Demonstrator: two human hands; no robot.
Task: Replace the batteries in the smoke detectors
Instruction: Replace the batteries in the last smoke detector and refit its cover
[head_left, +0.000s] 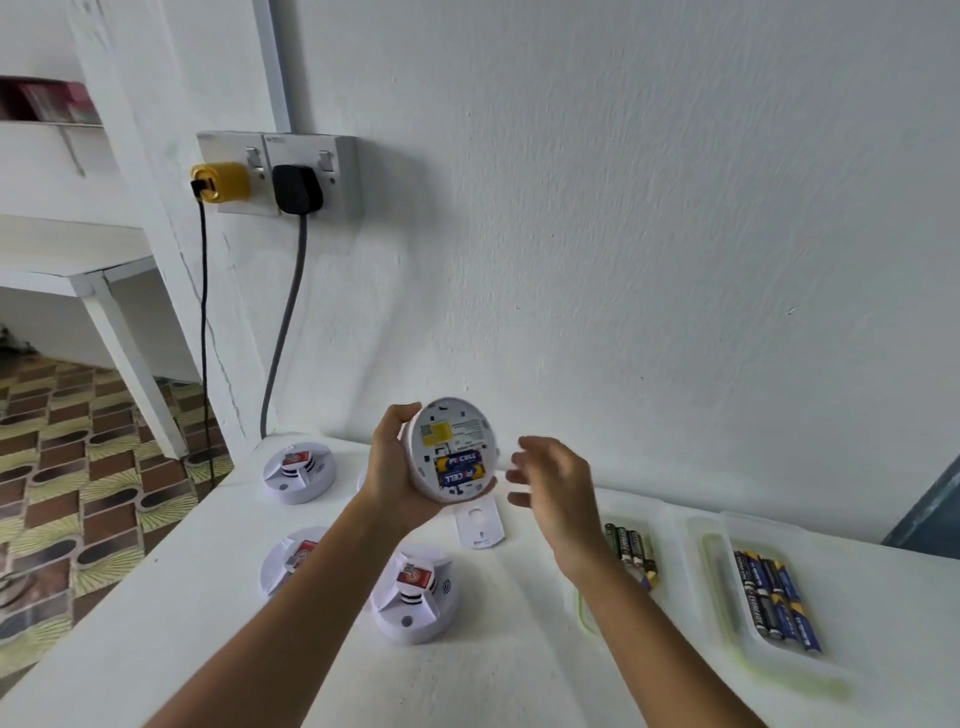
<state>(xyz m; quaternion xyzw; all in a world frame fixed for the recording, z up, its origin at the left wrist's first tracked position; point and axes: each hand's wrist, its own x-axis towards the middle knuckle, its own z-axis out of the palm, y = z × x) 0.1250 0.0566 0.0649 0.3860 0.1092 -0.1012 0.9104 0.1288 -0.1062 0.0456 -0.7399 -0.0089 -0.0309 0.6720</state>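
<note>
From the head view, your left hand cups the smoke detector by its rim, fingers curled round the far edge and thumb on the near side, and holds it up above the white table, back face toward you. Two blue batteries sit side by side in its open compartment. Your right hand hovers just beside it, touching nothing, fingers loosely spread and blurred.

The detector looks like a light, stiff plastic shell with a smooth edge, so grip it by the rim as you do now and don't squeeze across the thin back. The cells are probably snug against springs; I judge a fingertip at one end levers them out best. They are slick and round, so expect rolling.

A backplate lies below on the table, three more detectors sit face up to the left, and a tray of fresh cells lies to the right.
</note>
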